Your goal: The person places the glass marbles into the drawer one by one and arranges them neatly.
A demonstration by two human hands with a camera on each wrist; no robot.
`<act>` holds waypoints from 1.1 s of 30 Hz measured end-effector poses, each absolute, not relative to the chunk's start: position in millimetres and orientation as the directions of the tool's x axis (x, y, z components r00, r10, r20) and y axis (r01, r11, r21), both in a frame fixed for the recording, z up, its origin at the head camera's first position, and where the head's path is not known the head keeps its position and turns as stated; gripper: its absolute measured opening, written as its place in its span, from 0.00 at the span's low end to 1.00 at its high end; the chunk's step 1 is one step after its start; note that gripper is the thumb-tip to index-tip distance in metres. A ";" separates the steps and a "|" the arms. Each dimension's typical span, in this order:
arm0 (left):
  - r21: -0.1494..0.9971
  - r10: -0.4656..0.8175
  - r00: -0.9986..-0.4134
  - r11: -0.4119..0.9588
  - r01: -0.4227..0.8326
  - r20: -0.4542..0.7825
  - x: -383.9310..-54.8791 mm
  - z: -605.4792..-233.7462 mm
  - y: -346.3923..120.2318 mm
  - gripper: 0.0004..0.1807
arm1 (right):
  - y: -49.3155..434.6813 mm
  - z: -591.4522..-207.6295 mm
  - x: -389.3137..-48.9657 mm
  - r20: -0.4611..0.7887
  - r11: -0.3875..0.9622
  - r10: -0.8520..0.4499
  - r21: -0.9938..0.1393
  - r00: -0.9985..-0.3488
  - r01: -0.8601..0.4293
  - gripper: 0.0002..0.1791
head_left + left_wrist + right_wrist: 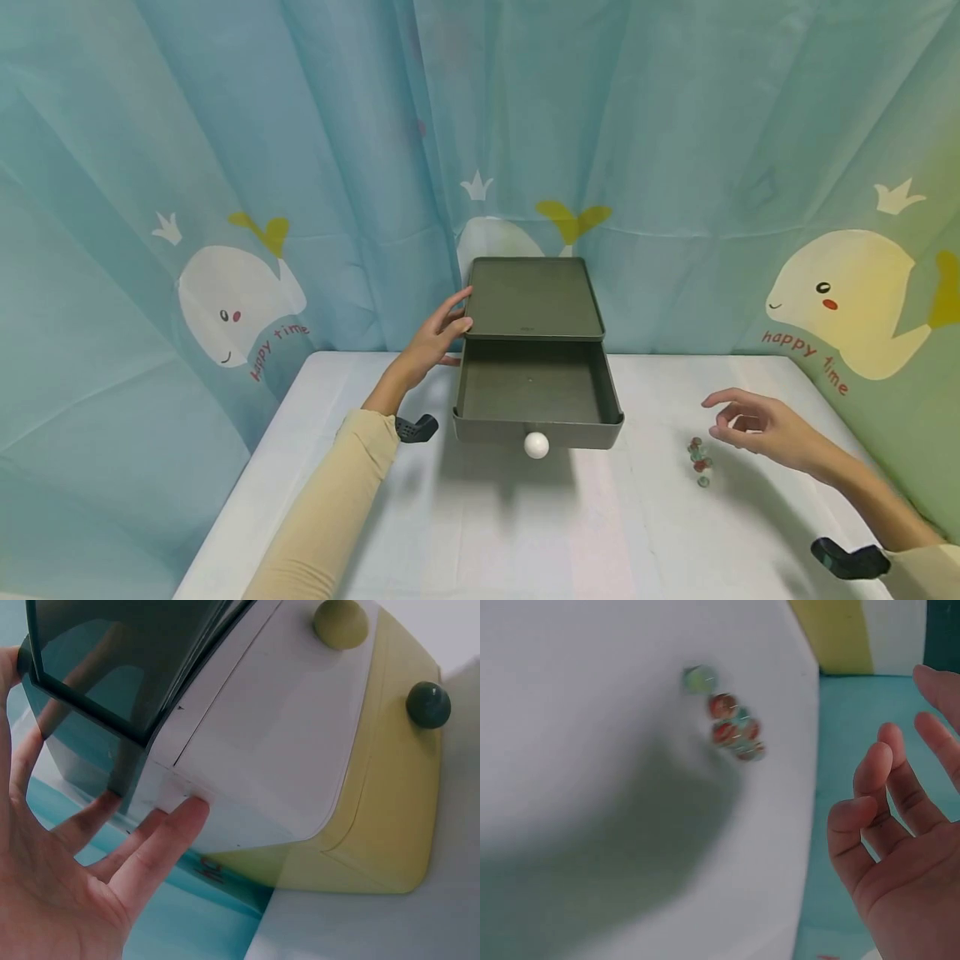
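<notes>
A small drawer cabinet [534, 296] stands on the table with its dark green top drawer [487, 432] pulled out. That drawer has a round white knob [536, 445], and its visible floor is bare. My left hand [427, 350] rests against the cabinet's left side, fingers spread, with fingertips at the white middle tier [270, 735] in the left wrist view. To the right, several glass marbles [700, 466] lie clustered on the table. Above and beside them hovers my right hand [772, 429], fingers loosely bent and holding nothing. In the right wrist view the marbles [723, 706] look red and greenish.
Below the white tier is a yellow tier [397, 772] with a dark green knob [428, 705]. A white table [517, 550] carries everything. A blue-green curtain [675, 167] printed with whales hangs behind and along both sides.
</notes>
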State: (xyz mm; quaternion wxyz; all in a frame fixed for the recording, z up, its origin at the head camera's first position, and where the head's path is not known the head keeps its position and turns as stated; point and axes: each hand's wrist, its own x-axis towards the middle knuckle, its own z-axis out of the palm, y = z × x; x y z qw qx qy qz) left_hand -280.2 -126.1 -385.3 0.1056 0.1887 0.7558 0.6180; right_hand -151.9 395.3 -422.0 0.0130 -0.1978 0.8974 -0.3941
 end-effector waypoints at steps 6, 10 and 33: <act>0.974 0.414 -0.907 0.163 0.158 0.077 -280.5 -385.4 -126.0 0.34 | 402.8 -441.9 -149.5 0.141 0.583 -0.379 -0.732 -0.915 -0.354 0.15; 0.974 0.415 -0.907 0.162 0.157 0.078 -280.5 -384.6 -126.0 0.34 | 407.6 -454.4 -148.6 0.144 0.556 -0.401 -0.747 -0.905 -0.365 0.15; 0.973 0.415 -0.906 0.165 0.161 0.080 -279.4 -384.4 -127.1 0.34 | 409.7 -482.5 -142.4 0.139 0.578 -0.387 -0.734 -0.912 -0.357 0.11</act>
